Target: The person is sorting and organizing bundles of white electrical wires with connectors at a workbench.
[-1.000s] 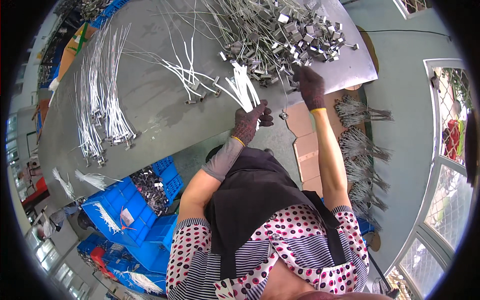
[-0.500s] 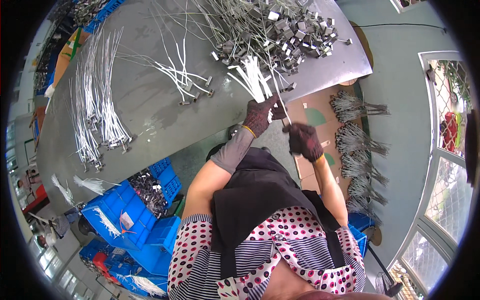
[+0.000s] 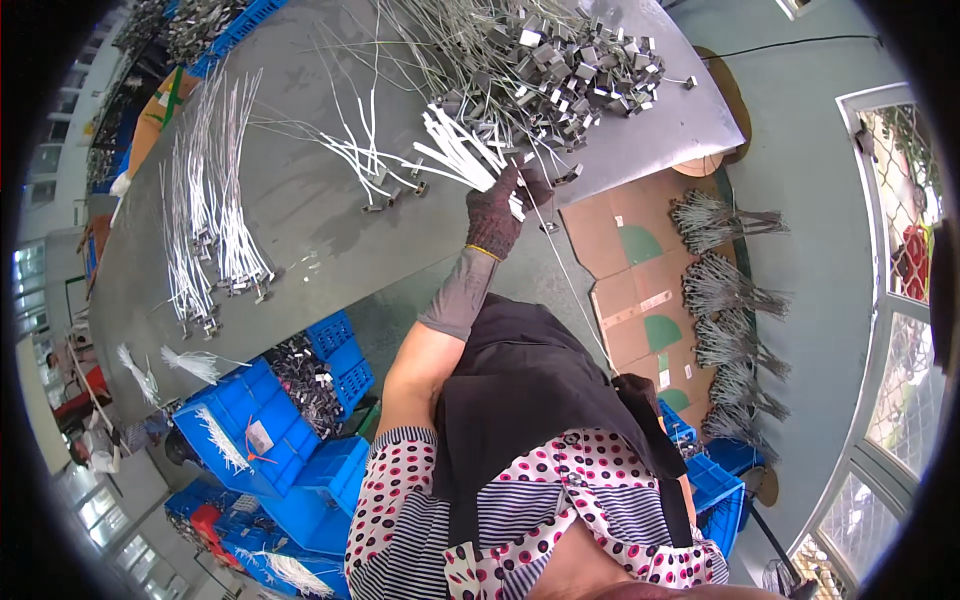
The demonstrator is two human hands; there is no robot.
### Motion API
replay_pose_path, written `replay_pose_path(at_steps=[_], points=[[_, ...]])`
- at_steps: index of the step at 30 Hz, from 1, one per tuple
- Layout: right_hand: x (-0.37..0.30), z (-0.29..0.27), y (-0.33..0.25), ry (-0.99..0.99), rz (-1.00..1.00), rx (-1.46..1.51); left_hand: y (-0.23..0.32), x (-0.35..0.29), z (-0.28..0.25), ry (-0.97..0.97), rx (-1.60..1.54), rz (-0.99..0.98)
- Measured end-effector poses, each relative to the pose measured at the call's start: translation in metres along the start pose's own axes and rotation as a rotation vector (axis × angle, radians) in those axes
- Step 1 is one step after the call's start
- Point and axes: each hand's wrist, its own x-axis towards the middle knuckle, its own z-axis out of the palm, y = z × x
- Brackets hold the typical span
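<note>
My left hand (image 3: 495, 210), in a dark knitted glove, grips a bundle of white sleeves (image 3: 455, 150) over the near edge of the table. A thin pale wire (image 3: 572, 262) runs from that hand down to my right hand (image 3: 637, 388). My gloved right hand is low beside the black apron, partly hidden, closed at the wire's end. Just beyond my left hand lies a heap of small metal blocks (image 3: 575, 85) with long thin wires. A few sleeved pieces (image 3: 370, 165) lie to its left.
Two bunches of sleeved wires (image 3: 235, 240) lie on the left of the grey table (image 3: 330, 250). Blue crates (image 3: 245, 425) stand below it. Wire bundles (image 3: 735, 285) lie on cardboard (image 3: 625, 255) at right, near a wall and window (image 3: 905, 370).
My right hand has pulled down and back toward my body, drawing the wire out long. My left hand has shifted slightly left, and its sleeves now lean further left.
</note>
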Motion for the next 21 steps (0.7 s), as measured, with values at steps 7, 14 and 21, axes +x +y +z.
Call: replay_pose_path(at_steps=[7, 14, 21], points=[[0.004, -0.019, 0.106, -0.039, -0.081, 0.126, 0.009, -0.017, -0.001, 0.003, -0.009, 0.102], [0.006, -0.044, 0.124, -0.006, -0.123, 0.088, -0.008, -0.026, -0.014, -0.002, -0.045, 0.1], [0.005, -0.047, 0.111, 0.024, -0.179, 0.043, -0.014, -0.029, -0.015, -0.054, -0.015, 0.104]])
